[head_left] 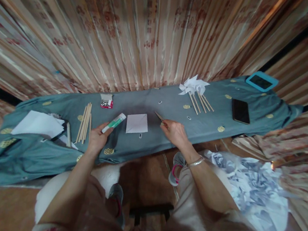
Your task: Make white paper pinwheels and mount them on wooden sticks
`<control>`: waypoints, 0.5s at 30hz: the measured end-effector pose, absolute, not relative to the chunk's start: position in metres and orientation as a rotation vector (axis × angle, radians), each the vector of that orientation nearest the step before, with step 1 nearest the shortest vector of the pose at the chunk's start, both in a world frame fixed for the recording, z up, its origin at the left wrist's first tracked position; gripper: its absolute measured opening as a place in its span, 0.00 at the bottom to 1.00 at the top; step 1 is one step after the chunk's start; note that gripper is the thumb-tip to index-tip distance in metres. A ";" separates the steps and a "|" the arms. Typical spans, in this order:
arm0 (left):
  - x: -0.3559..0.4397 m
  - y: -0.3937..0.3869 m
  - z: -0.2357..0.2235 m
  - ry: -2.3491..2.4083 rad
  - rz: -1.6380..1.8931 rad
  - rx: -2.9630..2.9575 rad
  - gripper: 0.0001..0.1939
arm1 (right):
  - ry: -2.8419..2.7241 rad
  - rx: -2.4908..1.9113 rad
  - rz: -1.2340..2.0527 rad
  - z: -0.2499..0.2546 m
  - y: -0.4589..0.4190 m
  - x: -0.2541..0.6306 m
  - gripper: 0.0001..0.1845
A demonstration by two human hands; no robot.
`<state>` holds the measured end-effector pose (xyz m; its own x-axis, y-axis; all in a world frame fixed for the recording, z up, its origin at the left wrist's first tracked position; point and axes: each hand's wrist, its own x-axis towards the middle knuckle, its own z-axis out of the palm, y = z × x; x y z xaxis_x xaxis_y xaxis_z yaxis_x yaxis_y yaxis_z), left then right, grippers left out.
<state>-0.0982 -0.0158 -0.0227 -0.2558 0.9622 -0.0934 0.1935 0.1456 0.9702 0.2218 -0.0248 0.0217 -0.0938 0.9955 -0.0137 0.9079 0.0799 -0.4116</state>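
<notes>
My left hand (99, 135) is closed round a white and green tube (114, 122), which points up and right over the cloth-covered table. To the right of it lies a square of white paper (137, 123) with crease lines across it. My right hand (176, 133) grips a pair of scissors (158, 116), the narrow blades pointing left and away from me. Most of the scissors' handle is hidden by my fingers. Neither hand touches the paper square.
Bare wooden sticks (85, 122) lie beside white paper sheets (39, 124) at left. A small red and white pack (106, 101) sits behind. White paper pinwheels (194, 86) on sticks, a dark phone (240, 111) and a blue-framed device (261, 82) are rightward. Crumpled paper (253, 188) fills a bag below.
</notes>
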 end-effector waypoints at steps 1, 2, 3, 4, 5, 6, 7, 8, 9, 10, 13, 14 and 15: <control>-0.090 -0.018 -0.019 1.587 1.232 1.049 0.21 | -2.037 -1.848 0.539 0.020 -0.025 0.219 0.14; -0.081 -0.021 -0.015 1.517 1.246 0.947 0.23 | -1.972 -1.781 0.629 0.017 -0.026 0.217 0.13; -0.071 -0.024 -0.010 1.423 1.239 0.860 0.23 | -1.894 -1.711 0.732 0.014 -0.026 0.213 0.12; -0.061 -0.028 -0.005 1.338 1.218 0.789 0.22 | -1.805 -1.642 0.841 0.011 -0.026 0.209 0.11; -0.051 -0.031 -0.001 1.257 1.185 0.742 0.20 | -1.693 -1.572 0.962 0.008 -0.026 0.205 0.12; -0.041 -0.035 0.003 1.183 1.142 0.704 0.16 | -1.567 -1.497 1.094 0.006 -0.027 0.201 0.14; -0.032 -0.038 0.007 1.117 1.087 0.669 0.13 | -1.447 -1.417 1.237 0.004 -0.027 0.197 0.17; -0.024 -0.040 0.009 1.060 1.050 0.636 0.10 | -1.354 -1.325 1.373 0.003 -0.028 0.193 0.20; -0.016 -0.042 0.011 1.010 1.021 0.602 0.09 | -1.278 -1.236 1.476 0.002 -0.028 0.191 0.22; -0.009 -0.044 0.012 0.967 0.981 0.565 0.08 | -1.210 -1.159 1.551 0.003 -0.029 0.188 0.23; 0.009 -0.046 0.012 0.886 0.903 0.465 0.08 | -1.069 -1.031 1.646 0.004 -0.031 0.185 0.24; 0.013 -0.046 0.012 0.867 0.892 0.447 0.08 | -1.039 -1.022 1.648 0.005 -0.031 0.185 0.23; 0.016 -0.046 0.012 0.853 0.885 0.440 0.08 | -1.018 -1.025 1.641 0.005 -0.031 0.186 0.23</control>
<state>0.0163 -0.0458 0.0122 0.3460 0.8167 -0.4619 -0.4921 0.5771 0.6518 0.1859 -0.0308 0.0052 -0.2310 0.9570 -0.1752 -0.2682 -0.2358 -0.9341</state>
